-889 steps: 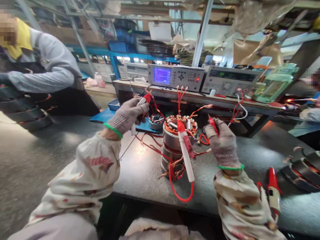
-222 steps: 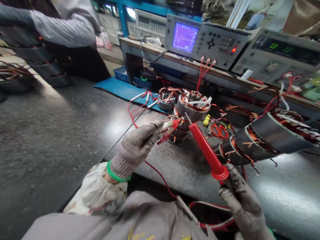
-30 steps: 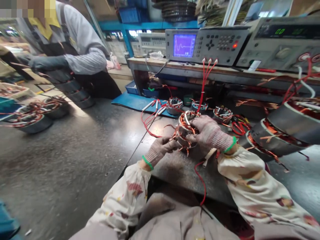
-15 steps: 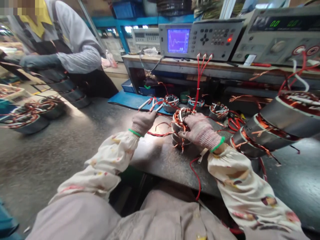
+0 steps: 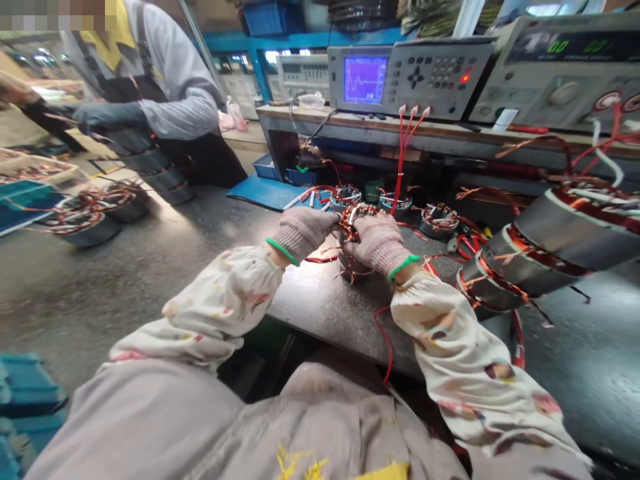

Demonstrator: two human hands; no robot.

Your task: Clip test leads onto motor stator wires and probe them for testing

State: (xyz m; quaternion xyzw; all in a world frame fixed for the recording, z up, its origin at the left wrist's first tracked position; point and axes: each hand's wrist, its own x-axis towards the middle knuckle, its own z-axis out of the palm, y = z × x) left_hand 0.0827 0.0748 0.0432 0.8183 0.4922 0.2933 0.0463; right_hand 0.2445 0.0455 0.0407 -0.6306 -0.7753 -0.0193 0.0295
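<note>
Two gloved hands meet at one stator stack (image 5: 353, 265) standing upright, back from the worktop's front edge and before the instrument shelf (image 5: 295, 117). Just changed: L. hand (image 5: 306, 233) is in from near the white-tipped leads (image 5: 313, 199) and now at the stack's upper L. side, fingers bent against it; can't tell if they pinch a wire. R. hand (image 5: 377, 241) stays curled round the upper R. side, thumb in front. Reads as a two-handed stage, R. steadying, L. free for finer handling.

Worktop (image 5: 325, 303): metallic sheen under the stack, darker toward the L.; a red lead (image 5: 387, 340) drops over the front edge. Blue mat (image 5: 265, 191) lies near the rear edge; a bigger stack (image 5: 567, 230) leans at R.

Bkgd.: tester (image 5: 435, 73) w/ wave trace on screen, PSU-type unit (image 5: 570, 90) w/ green digits. Far L., a co-worker (image 5: 175, 87) in grey sleeves, gloved hand on another stack (image 5: 160, 167).
</note>
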